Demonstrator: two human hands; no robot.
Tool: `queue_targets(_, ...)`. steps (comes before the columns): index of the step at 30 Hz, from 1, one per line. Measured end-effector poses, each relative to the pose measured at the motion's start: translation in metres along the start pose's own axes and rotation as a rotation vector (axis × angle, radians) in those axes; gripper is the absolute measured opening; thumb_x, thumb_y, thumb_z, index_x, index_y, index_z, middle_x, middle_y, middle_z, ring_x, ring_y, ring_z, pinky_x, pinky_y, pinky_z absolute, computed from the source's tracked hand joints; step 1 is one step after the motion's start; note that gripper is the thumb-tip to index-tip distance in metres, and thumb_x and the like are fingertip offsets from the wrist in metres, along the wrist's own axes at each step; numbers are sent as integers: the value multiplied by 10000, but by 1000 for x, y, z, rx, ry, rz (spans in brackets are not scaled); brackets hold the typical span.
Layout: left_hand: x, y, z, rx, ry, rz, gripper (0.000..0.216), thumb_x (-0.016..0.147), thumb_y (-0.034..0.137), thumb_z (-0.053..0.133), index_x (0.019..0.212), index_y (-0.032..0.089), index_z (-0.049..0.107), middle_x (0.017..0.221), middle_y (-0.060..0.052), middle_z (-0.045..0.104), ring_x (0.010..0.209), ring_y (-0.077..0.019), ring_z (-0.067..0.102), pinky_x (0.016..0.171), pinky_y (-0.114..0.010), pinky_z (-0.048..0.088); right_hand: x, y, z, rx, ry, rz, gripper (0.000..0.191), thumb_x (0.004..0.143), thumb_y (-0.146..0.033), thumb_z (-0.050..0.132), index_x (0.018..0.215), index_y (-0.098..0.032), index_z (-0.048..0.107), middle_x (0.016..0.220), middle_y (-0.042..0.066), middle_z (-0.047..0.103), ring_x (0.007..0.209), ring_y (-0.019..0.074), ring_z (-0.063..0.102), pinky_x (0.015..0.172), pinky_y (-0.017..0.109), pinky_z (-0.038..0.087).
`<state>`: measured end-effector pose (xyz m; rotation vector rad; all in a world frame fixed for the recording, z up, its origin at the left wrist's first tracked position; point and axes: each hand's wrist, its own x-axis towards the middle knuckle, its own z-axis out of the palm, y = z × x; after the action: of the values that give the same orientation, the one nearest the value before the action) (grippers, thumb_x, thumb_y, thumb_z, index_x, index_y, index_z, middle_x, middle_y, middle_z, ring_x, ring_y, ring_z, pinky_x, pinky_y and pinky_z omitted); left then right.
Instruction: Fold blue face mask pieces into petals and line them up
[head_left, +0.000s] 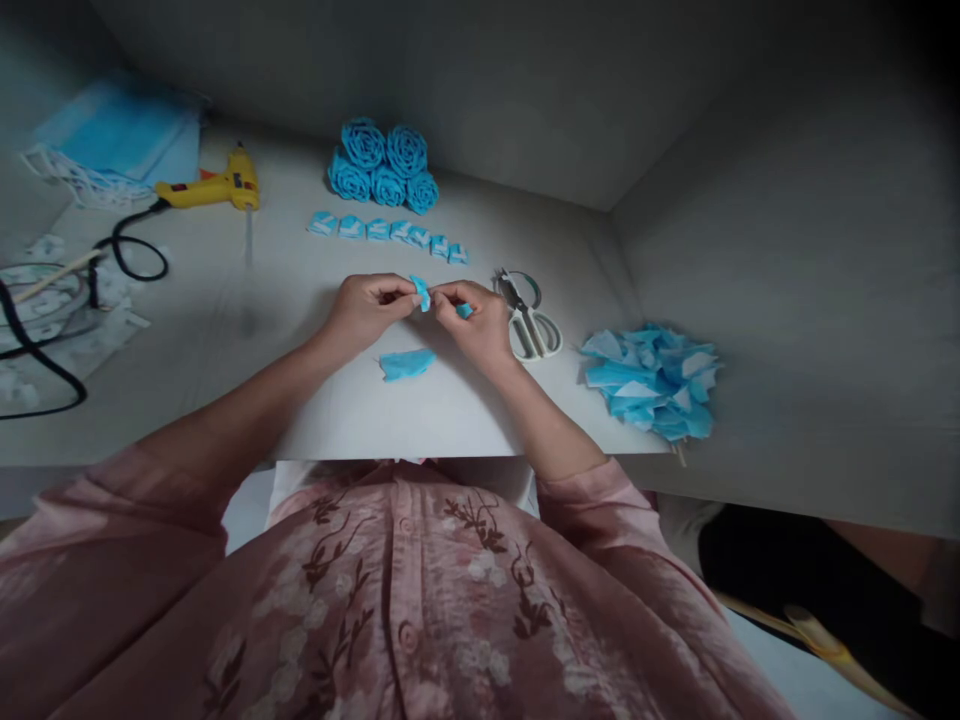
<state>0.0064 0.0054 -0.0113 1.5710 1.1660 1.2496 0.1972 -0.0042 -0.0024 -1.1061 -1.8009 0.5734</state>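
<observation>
Head view, single frame, looking down over a pink floral blouse at a white bench.

Left hand: fingers curled, grip narrow, pinched on one side of a small folded piece of light blue fabric. Right hand: grip likewise narrow, fingertips pinched on the other side of the same piece; a second bit of blue fabric shows at its fingers, and I cannot tell if it is part of the same piece. The fabric is held just above the bench, between both hands, roughly at the middle of the bench.

On the bench just below the hands: a flat scrap of blue fabric, lying free of both hands. Just beside the right hand, on its outer side: white-handled scissors, lying flat. Further out on that side, near the bench edge: a loose heap of cut blue fabric pieces.

Beyond the hands: a row of small folded blue fabric pieces, set side by side. Behind the row: a cluster of five blue fabric rosettes, touching one another.

Far left: yellow glue gun with black cord, lying on the bench. Behind it, a stack of light blue face masks.
</observation>
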Motion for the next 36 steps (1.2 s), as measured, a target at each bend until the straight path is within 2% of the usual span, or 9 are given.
queue_targets(4,0,7,-1,-66,9,-23,150,744,329,778,729,182,750,670,7,644,638,-115,516,621,-260,405,3,6,-3,140,14,98,234,949,-345,640,910,-184,805,908,33,817,840,164,727,836,295,561)
queue_targets(8,1,14,-1,-192,18,-124,120,745,257,767,687,186,690,572,32,544,545,-93,440,551,-246,366,8,16,-5,275,34,179,363,952,-521,674,1103,-214,797,1039,48,814,946,179,733,910,331,578)
queue_targets(10,2,17,-1,-227,18,-156,131,752,217,753,666,187,659,563,28,551,537,-92,446,551,-241,379,10,21,-5,382,-34,237,473,914,-614,717,1189,-235,777,1058,49,798,977,191,734,917,352,588)
queue_targets(13,1,20,-2,-243,-7,-180,132,765,177,734,662,183,651,565,22,568,541,-90,461,556,-230,390,11,24,-4,524,-163,281,596,823,-671,809,1240,-247,762,920,16,753,847,174,704,849,354,597)
queue_targets(15,1,21,-3,-262,-22,-191,139,786,182,723,665,179,655,578,16,576,546,-89,473,557,-226,390,10,24,-3,571,-178,258,601,787,-654,853,1227,-254,765,874,-3,729,802,159,682,851,350,593)
queue_targets(21,0,22,-4,-292,-75,-277,261,865,339,726,681,187,622,640,-5,607,551,-98,509,529,-232,381,8,17,-2,557,-149,271,537,793,-599,864,1202,-263,771,916,4,742,891,170,708,959,371,591)
queue_targets(24,0,22,-4,-255,-105,-268,209,801,275,763,679,187,618,619,14,589,556,-92,490,549,-231,386,8,13,-2,573,-156,298,521,777,-584,876,1170,-255,781,929,11,756,919,173,716,975,370,587)
queue_targets(31,0,24,-6,-235,-113,-216,146,745,200,728,645,181,623,597,25,570,553,-88,476,567,-248,382,9,3,-5,601,-179,409,398,759,-582,860,851,-206,767,818,24,761,776,149,692,840,321,596)
queue_targets(36,1,20,-6,-211,-127,-190,211,757,213,739,609,187,591,571,23,545,551,-91,465,563,-251,367,9,1,-5,534,-194,343,300,790,-478,837,800,-205,713,746,-11,724,699,115,615,769,282,544)
